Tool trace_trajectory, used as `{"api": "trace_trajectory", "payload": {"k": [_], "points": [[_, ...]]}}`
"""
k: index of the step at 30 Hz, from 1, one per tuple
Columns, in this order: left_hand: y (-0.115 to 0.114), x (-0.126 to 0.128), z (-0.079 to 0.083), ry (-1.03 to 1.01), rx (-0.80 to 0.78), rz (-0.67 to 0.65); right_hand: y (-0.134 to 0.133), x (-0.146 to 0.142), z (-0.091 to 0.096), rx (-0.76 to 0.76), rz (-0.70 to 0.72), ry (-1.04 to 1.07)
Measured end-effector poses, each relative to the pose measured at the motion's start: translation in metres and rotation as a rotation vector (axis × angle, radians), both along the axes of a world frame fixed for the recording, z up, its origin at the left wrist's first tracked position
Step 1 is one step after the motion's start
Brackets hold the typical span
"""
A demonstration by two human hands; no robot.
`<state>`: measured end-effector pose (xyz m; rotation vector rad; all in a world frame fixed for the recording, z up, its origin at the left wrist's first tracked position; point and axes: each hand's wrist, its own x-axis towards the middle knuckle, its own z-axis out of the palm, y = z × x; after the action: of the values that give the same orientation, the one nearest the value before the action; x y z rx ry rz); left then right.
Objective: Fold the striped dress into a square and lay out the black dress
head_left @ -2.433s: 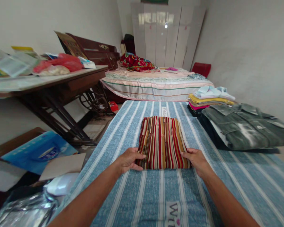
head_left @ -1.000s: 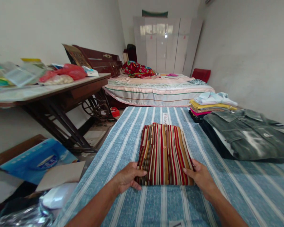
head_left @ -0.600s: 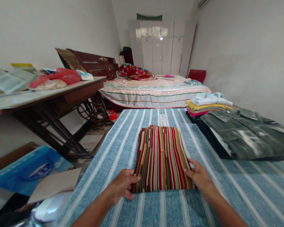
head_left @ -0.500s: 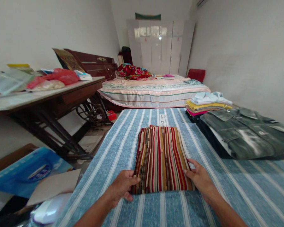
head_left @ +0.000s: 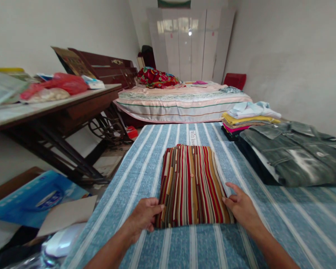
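Observation:
A striped shirt [head_left: 194, 186] in red, tan, cream and black lies folded into a rectangle, with a small button near its middle. It rests on a blue and white striped cloth [head_left: 134, 168]. My left hand [head_left: 145, 215] pinches the shirt's near left edge, thumb on top and the other fingers beside and under it. At the near right edge, my right hand [head_left: 242, 207] grips the fabric between thumb and fingers, with the index finger pointing outward. The fingers under the fabric are partly hidden.
At the right lie a folded grey-green denim jacket [head_left: 299, 153] and a stack of folded clothes [head_left: 249, 119]. A sewing-machine table [head_left: 72, 106] holding plastic bags stands at the left, above a blue carton [head_left: 42, 198]. A bed [head_left: 184, 106] and a white wardrobe [head_left: 189, 48] stand behind.
Both hands keep hold of the shirt's near corners, and its right edge has shifted slightly outward with my right hand. The camera view has tilted down a little.

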<state>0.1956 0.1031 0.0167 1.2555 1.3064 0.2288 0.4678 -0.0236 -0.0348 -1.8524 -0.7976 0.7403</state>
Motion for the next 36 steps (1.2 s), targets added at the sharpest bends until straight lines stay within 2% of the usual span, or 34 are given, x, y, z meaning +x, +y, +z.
{"api": "trace_trajectory", "payload": {"k": [5, 8, 11, 13, 16, 18, 20, 22, 24, 26, 29, 33, 36], "points": [[-0.001, -0.001, -0.004, 0.088, 0.134, 0.004, -0.003, 0.003, -0.011, -0.059, 0.050, -0.175], [0.004, -0.002, 0.004, 0.188, 0.264, -0.041, -0.007, 0.001, -0.002, -0.103, 0.022, -0.417], [0.010, 0.010, 0.016, 0.338, 0.678, -0.092, 0.003, -0.009, 0.022, -0.043, 0.012, -0.642], [0.012, 0.031, 0.021, 0.379, 0.951, -0.188, 0.021, -0.017, 0.038, 0.049, 0.107, -0.749], [0.012, 0.071, 0.015, 0.405, 1.137, -0.427, 0.056, -0.026, 0.044, 0.093, 0.278, -0.866], [0.011, 0.093, 0.001, 0.519, 1.134, -0.540, 0.075, -0.026, 0.034, 0.017, 0.329, -0.909], [0.011, 0.103, -0.016, 0.598, 1.091, -0.595, 0.086, -0.024, 0.017, -0.109, 0.359, -0.915], [0.011, 0.104, -0.031, 0.632, 1.072, -0.597, 0.087, -0.020, 0.000, -0.210, 0.378, -0.906], [0.011, 0.100, -0.041, 0.646, 1.074, -0.571, 0.084, -0.018, -0.010, -0.244, 0.384, -0.908], [0.010, 0.096, -0.043, 0.654, 1.060, -0.560, 0.081, -0.017, -0.013, -0.242, 0.371, -0.927], [0.014, 0.097, -0.033, 0.646, 1.008, -0.595, 0.086, -0.015, -0.004, -0.210, 0.350, -0.956], [0.033, 0.105, -0.019, 0.638, 1.054, -0.607, 0.116, -0.011, 0.014, -0.086, 0.396, -0.988], [0.048, 0.109, -0.026, 0.707, 1.077, -0.535, 0.145, -0.009, 0.017, -0.074, 0.469, -0.982]]}}
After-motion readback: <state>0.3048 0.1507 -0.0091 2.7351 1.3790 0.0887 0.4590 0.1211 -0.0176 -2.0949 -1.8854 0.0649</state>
